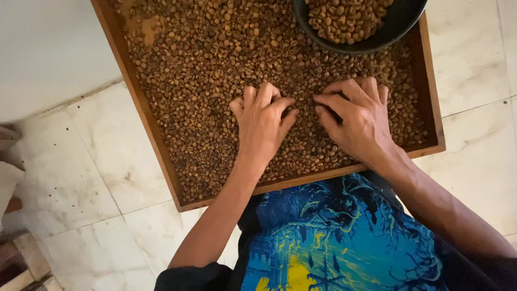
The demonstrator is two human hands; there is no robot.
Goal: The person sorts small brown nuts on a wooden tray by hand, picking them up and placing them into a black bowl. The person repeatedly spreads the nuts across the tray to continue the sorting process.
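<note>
Head view, wooden tray [156, 137] of beans [204, 81] — both hands [264, 124] sifting, bowl [401, 19] likewise.

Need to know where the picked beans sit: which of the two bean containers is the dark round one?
The bowl at the tray's far right corner: round, dark, a small heap inside. The wooden tray is rectangular, brown, under both hands.

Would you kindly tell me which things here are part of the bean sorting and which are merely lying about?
In use:
left hand and right hand, both flat on the beans
brown coffee beans
wooden tray
dark bowl of beans, resting on the tray

Lying about:
wooden pieces on the tiled floor, bottom left
</note>
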